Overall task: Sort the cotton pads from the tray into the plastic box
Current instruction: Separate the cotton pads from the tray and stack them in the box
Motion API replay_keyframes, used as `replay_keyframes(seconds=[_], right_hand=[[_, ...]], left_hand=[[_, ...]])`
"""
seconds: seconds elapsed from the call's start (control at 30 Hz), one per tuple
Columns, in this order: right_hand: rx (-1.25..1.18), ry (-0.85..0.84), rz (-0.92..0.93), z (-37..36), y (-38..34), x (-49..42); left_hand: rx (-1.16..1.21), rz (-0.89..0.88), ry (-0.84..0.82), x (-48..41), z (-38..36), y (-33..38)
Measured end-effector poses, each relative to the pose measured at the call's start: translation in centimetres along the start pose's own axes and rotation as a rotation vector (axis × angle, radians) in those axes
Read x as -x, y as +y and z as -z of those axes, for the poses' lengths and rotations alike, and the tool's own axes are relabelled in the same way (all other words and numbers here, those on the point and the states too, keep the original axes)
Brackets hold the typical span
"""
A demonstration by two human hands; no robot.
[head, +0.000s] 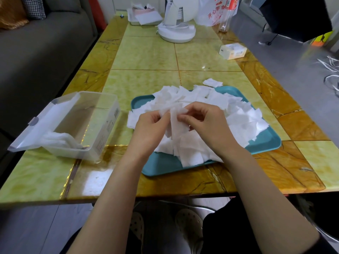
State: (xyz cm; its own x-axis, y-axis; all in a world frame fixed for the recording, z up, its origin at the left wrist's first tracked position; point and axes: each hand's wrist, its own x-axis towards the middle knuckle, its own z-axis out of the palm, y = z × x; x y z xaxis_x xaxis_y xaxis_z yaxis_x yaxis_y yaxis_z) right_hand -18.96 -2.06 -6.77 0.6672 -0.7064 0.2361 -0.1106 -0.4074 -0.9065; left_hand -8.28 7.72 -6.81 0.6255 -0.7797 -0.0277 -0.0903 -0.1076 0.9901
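A teal tray [161, 166] lies on the table in front of me, heaped with several white square cotton pads [238, 118]. Above the heap, my left hand [148, 125] and my right hand [207, 121] both pinch a small stack of cotton pads [177, 123] between fingers and thumbs. To the left stands the clear plastic box [91, 129] with its lid [36, 125] hinged open to the left. Several pads [58, 140] lie in its near end. One stray pad [212, 82] rests on the table just beyond the tray.
A white fan base [176, 33] stands at the far middle of the table. A small tissue box [233, 51] sits at the far right, and a white plastic bag [211, 11] and bottle behind it. A grey sofa [36, 52] runs along the left edge.
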Motion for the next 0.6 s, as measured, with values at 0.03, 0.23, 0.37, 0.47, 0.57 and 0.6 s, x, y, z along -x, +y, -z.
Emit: replay_keyframes(seconds=[0.03, 0.23, 0.37, 0.47, 0.57, 0.6], right_hand=[[0.014, 0.005, 0.009, 0.0, 0.0, 0.0], [0.079, 0.039, 0.028, 0.1, 0.4, 0.0], [0.104, 0.025, 0.003, 0.1, 0.5, 0.0], [0.221, 0.032, 0.01, -0.2, 0.9, 0.1], [0.314, 0.064, 0.067, -0.7, 0.8, 0.1], [0.286, 0.061, 0.075, -0.7, 0.6, 0.1]], left_hand=[[-0.013, 0.006, -0.003, 0.0, 0.0, 0.0], [0.036, 0.098, -0.065, 0.2, -0.2, 1.0], [-0.146, 0.001, -0.086, 0.6, -0.1, 0.6], [-0.237, -0.059, -0.036, 0.2, 0.0, -0.2], [-0.317, -0.128, 0.016, 0.1, 0.4, -0.8], [-0.356, -0.152, 0.033, 0.1, 0.5, -1.0]])
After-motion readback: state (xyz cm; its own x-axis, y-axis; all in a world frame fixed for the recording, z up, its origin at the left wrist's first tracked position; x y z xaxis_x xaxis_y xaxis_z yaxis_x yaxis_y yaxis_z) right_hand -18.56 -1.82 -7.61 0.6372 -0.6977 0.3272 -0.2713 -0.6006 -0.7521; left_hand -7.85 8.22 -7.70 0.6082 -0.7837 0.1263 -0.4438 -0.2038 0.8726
